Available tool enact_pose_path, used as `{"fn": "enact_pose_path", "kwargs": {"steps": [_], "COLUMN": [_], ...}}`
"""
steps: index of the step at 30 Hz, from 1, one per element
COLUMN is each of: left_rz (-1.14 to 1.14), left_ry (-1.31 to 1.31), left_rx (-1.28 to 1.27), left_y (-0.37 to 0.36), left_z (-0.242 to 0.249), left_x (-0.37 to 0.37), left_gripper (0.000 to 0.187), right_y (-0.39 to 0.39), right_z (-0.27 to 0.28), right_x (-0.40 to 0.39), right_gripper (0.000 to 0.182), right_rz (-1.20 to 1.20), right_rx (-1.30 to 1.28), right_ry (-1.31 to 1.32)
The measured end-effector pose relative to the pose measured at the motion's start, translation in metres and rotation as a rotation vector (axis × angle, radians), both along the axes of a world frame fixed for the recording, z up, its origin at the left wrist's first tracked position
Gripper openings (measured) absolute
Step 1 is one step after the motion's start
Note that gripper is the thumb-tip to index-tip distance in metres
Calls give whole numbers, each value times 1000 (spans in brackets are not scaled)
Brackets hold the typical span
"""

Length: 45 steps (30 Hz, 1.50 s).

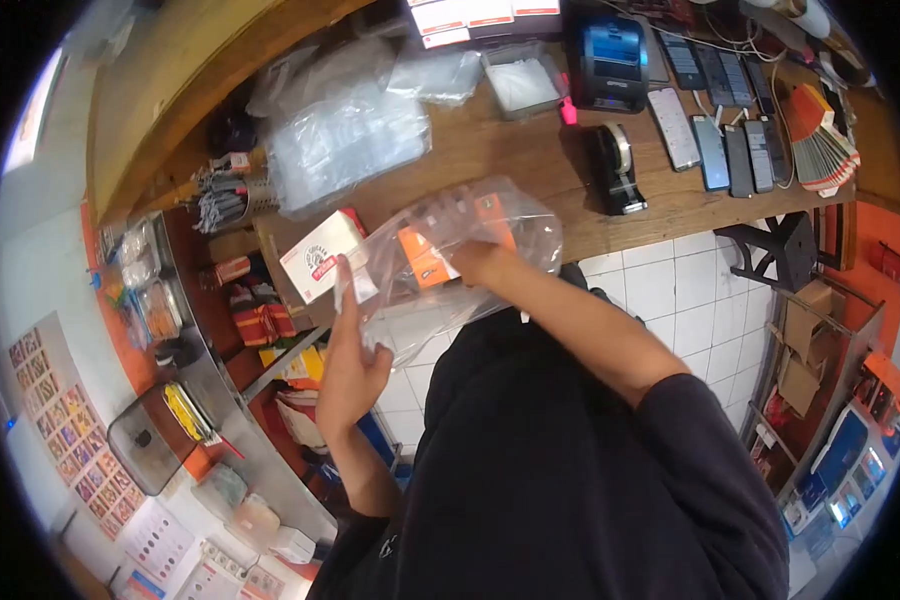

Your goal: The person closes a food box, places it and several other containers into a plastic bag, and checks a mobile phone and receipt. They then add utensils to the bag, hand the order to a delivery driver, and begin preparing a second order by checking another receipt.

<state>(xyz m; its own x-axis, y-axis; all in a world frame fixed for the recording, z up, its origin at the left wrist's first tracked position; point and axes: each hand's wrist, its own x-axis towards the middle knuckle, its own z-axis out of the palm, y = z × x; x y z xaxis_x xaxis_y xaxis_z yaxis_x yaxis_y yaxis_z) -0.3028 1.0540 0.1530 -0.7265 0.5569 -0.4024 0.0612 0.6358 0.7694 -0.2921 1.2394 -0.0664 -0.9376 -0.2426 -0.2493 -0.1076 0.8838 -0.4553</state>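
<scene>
A clear plastic bag [535, 222] spreads across the table's front edge, with an orange box [425, 262] seen through it. My right hand [475, 255] is at the box, its fingers curled over the box and blurred by the plastic. At the bag's left side is my left hand [350, 350], upright with long fingers stretched out and thumb apart, its fingertips touching the plastic. Beside those fingertips lies a white and red box [320, 257] on the table.
Clear plastic bags [355, 140] lie at the back left of the wooden table [540, 165]. Farther right are a plastic tray [520, 85], a black printer [610, 65], a tape dispenser [620, 170], several phones [675, 130] and fanned cards [825, 150]. A metal-edged shelf [235, 420] stands left.
</scene>
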Motion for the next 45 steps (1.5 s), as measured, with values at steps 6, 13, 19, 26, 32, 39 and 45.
{"fn": "enact_pose_path", "kwargs": {"steps": [6, 13, 19, 26, 32, 39, 45], "left_rz": [-34, -13, 19, 20, 30, 157, 267], "left_ry": [47, 132, 194, 121, 36, 19, -96], "left_rx": [-122, -167, -335, -151, 103, 225, 299], "left_y": [-4, 1, -4, -15, -16, -8, -27], "left_z": [-10, -5, 15, 20, 23, 37, 9], "left_x": [-4, -13, -10, -21, -36, -52, -105], "left_gripper": [96, 92, 79, 56, 48, 38, 40], "right_y": [60, 68, 53, 64, 111, 100, 114], "right_z": [126, 182, 202, 228, 232, 252, 256], "right_x": [18, 28, 51, 32, 45, 49, 63], "right_gripper": [63, 42, 43, 39, 34, 34, 35], "right_rz": [63, 491, 383, -152, -754, -896, -765], "right_rx": [-47, 800, 806, 242, -482, -913, -897], "right_ry": [-397, -98, 205, 540, -217, -114, -144]}}
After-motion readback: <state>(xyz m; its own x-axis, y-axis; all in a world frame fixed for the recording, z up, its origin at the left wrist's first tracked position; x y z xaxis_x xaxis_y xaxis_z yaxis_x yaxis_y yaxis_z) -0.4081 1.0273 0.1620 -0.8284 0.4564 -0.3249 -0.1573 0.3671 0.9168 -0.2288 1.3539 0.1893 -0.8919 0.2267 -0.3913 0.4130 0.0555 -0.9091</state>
